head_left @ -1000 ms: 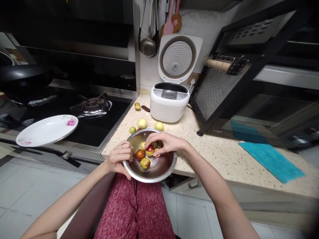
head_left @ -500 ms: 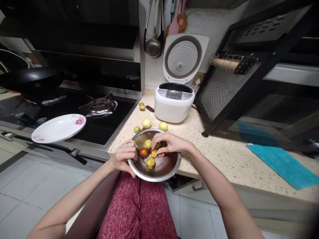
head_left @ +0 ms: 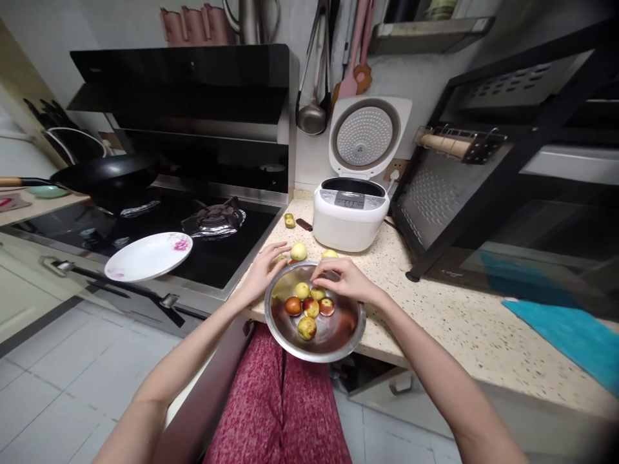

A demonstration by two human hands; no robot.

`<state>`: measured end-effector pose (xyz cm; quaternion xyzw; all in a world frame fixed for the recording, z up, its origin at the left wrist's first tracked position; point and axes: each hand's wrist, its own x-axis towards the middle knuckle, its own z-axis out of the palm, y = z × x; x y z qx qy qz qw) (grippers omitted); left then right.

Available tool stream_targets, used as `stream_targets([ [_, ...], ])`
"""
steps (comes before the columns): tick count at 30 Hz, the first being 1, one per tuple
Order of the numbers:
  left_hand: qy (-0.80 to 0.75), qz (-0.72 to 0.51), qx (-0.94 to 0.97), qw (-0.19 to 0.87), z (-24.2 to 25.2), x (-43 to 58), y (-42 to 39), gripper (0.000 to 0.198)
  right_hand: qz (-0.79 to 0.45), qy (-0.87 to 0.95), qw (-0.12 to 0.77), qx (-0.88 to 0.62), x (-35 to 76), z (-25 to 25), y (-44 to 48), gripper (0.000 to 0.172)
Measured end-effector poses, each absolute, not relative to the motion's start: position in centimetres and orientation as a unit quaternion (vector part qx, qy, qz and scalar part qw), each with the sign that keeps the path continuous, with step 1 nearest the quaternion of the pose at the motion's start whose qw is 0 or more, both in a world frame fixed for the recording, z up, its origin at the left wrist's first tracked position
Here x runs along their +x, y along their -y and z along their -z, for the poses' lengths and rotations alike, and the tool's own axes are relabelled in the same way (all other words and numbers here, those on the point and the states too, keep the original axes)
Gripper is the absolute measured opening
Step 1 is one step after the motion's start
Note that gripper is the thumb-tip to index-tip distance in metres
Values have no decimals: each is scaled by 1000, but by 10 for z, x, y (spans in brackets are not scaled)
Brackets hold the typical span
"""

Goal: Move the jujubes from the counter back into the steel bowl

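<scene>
A stainless steel bowl (head_left: 358, 335) sits at the counter's front edge, partly over my lap. Several fresh jujubes lie in it, among them a yellow-green one (head_left: 306, 328) with brown patches and a red-brown one (head_left: 293, 306). My left hand (head_left: 264, 272) is beyond the bowl's left rim, fingers stretched and apart around a green jujube on the counter, mostly hidden by them. Close by is a pale green jujube (head_left: 298, 251). Over the bowl's far right side hangs my right hand (head_left: 344, 278), fingers loosely bent and apart, with nothing visible in them.
Behind the bowl stands a white rice cooker (head_left: 351, 222), lid raised. Two small jujubes (head_left: 289, 221) lie left of it. A white floral plate (head_left: 147, 258) rests by the stove's front edge. To the right are a black rack (head_left: 416, 258) and a blue cloth (head_left: 556, 335).
My left hand has let go of the bowl's rim and moved forward to the jujubes behind it. My right hand has risen off the jujubes in the bowl. The view has tilted up.
</scene>
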<state>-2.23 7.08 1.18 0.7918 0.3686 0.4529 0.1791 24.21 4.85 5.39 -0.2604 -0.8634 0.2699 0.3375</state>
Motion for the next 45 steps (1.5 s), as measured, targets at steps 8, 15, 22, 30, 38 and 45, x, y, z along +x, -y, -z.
stream_targets([
  [8, -385, -407, 812, 167, 2, -27, -66, 29, -243, 868, 327, -282, 242, -51, -50, 13],
  [15, -362, -519, 745, 212, -6, -25, -59, 24, -234, 873, 326, -277, 242, -52, -49, 12],
  [22, -213, -520, 790, 245, -10, -34, -51, 24, -234, 876, 317, -279, 242, -52, -48, 12],
  [30, -167, -456, 812, 323, -15, -37, -49, 16, -235, 878, 311, -276, 243, -53, -48, 14],
  [38, -140, -460, 822, 305, -15, -34, -48, 20, -227, 878, 317, -278, 243, -49, -49, 14],
  [45, -161, -465, 845, 209, -14, -30, -44, 42, -211, 833, 403, -315, 245, -49, -61, 16],
])
